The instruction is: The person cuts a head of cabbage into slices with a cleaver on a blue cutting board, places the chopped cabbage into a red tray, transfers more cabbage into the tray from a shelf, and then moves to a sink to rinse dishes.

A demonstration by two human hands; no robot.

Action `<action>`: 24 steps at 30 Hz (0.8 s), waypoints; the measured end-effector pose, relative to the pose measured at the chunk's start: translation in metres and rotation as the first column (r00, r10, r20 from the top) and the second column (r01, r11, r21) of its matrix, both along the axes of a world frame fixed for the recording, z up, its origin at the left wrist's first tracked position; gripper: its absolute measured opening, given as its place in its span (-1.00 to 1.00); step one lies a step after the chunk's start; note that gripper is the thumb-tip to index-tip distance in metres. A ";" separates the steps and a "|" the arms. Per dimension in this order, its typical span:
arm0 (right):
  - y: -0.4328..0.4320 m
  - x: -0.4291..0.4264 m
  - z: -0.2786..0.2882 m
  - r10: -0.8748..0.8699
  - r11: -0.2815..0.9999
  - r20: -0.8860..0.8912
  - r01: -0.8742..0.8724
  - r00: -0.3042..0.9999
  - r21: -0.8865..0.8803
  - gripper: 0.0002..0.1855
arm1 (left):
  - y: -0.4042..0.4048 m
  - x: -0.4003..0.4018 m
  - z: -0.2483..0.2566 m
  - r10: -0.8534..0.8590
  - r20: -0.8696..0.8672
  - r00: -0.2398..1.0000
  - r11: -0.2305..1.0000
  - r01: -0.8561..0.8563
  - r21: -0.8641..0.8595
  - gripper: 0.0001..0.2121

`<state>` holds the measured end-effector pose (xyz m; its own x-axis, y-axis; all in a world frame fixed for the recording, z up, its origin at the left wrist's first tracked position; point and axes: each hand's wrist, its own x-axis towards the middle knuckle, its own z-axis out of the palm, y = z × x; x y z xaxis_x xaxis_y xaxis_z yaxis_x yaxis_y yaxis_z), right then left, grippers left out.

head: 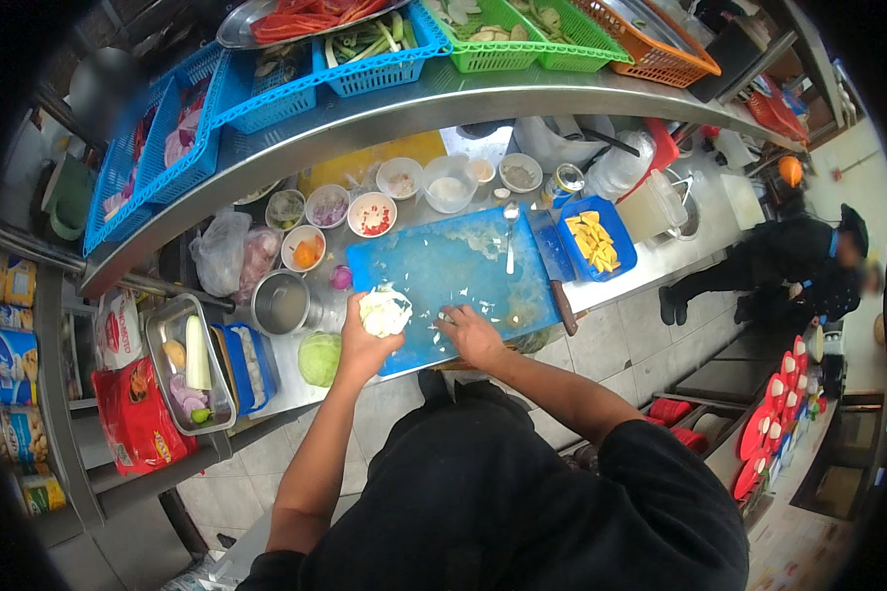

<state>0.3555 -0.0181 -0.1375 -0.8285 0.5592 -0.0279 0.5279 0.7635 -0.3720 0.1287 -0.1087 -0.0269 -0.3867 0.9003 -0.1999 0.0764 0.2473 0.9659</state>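
My left hand (366, 347) is wrapped around a pale mound of cut cabbage (386, 312) at the left part of the blue cutting board (454, 266). Whether a bowl lies under that mound is hidden. My right hand (474, 338) reaches down to the board's near side, its fingertips among small white scraps (486, 303); its grip is unclear. On the board's right side lie a metal spoon (510, 240) and a cleaver (554, 258) with a brown handle. A round green cabbage (319, 359) rests left of my left forearm.
Small bowls, one with chopped red pieces (372, 214), line the board's far side. A blue tub of yellow strips (597, 238) stands right; a steel pot (281, 303) and steel tray (192, 366) stand left. A metal shelf (414, 92) with baskets overhangs the counter. People (769, 258) stand right.
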 end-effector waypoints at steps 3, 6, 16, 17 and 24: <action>0.003 0.009 -0.003 0.040 0.999 0.016 -0.040 0.999 0.004 -0.55 | -0.001 0.007 -0.005 -0.011 0.013 1.000 1.000 0.011 0.008 -0.29; 0.015 0.011 -0.041 -0.037 0.993 -0.096 0.047 0.995 0.104 -0.65 | 0.005 0.018 -0.013 -0.055 -0.005 0.998 0.998 0.055 0.033 -0.29; 0.040 0.046 -0.010 -0.773 -0.025 0.049 0.046 0.632 -0.999 -0.78 | 0.026 0.078 0.003 -0.114 0.052 0.992 0.990 0.109 0.093 -0.31; 0.034 0.061 0.002 -0.773 -0.077 0.042 -0.028 0.633 -0.997 -0.75 | 0.029 0.087 0.009 -0.115 0.041 0.993 0.991 0.112 0.073 -0.30; 0.001 0.229 0.009 -0.814 -0.218 0.108 -0.128 0.571 -0.967 -0.70 | 0.082 0.215 0.031 -0.289 0.019 0.957 0.954 0.287 0.086 -0.27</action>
